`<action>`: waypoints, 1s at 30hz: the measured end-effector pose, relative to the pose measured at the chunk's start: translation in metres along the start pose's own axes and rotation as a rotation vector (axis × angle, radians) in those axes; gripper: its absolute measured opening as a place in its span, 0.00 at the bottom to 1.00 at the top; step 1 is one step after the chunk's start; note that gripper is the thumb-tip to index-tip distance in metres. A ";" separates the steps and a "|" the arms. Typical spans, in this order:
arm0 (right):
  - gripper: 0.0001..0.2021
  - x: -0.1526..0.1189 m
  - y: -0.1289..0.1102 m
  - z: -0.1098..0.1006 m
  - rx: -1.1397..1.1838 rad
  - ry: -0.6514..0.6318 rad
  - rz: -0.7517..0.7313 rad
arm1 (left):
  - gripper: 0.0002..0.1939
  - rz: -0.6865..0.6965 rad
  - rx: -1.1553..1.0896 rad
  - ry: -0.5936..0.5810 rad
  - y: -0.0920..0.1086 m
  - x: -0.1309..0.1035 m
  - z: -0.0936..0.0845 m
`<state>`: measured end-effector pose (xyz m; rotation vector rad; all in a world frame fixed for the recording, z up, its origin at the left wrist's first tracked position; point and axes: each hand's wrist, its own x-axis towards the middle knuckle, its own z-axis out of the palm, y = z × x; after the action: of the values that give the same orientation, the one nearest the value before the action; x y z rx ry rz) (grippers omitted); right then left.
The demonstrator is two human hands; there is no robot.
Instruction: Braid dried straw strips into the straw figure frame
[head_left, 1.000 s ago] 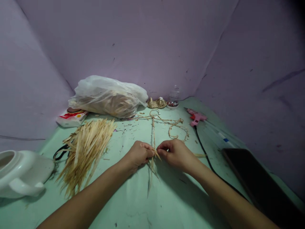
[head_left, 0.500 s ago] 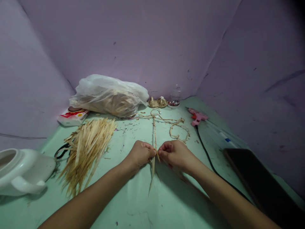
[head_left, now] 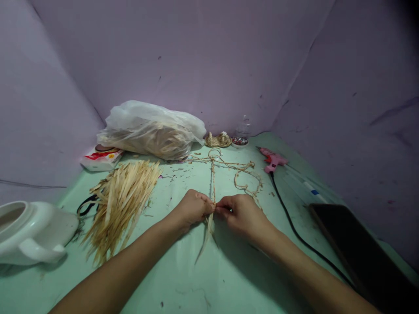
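Note:
A thin twisted straw cord point(head_left: 214, 183) runs up the middle of the green table from between my hands. My left hand point(head_left: 195, 208) is closed, pinching the cord's near end from the left. From the right, my right hand point(head_left: 240, 213) pinches at the same spot, its thumb and finger pressed together. Loose pale fibre strands point(head_left: 207, 237) hang from the pinch toward me. Farther off, the cord meets a small loop, and more cord point(head_left: 248, 183) curls on the table to the right. The fingertips partly hide the join.
Flat straw strips point(head_left: 126, 205) lie left, by a white ceramic pot point(head_left: 32, 233). Behind are a filled plastic bag point(head_left: 153, 131), a tissue pack point(head_left: 102, 159) and a woven piece point(head_left: 218, 139). On the right lie a pink glue gun point(head_left: 274, 159), its cable and a dark phone point(head_left: 356, 248).
My right hand's fingers have shifted slightly and now press closer to the cord. The loose strands' tips have swung to the left. The view has moved a little.

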<state>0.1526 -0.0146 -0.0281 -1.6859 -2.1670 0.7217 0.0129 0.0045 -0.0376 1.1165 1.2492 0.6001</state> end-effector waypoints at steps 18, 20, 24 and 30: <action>0.13 0.006 0.001 -0.001 0.326 0.009 0.158 | 0.04 -0.003 -0.063 -0.016 0.007 -0.001 -0.007; 0.12 0.008 0.002 0.005 0.513 -0.041 0.213 | 0.04 0.016 -0.030 -0.032 0.007 -0.002 -0.009; 0.07 0.010 0.001 0.013 0.807 -0.111 0.344 | 0.03 0.039 0.086 -0.037 0.005 -0.001 -0.009; 0.05 0.010 -0.001 0.014 0.907 -0.092 0.405 | 0.04 -0.002 0.230 0.011 0.005 0.001 -0.010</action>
<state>0.1413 -0.0080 -0.0401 -1.5496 -1.1802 1.5989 0.0050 0.0104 -0.0334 1.3036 1.3537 0.4692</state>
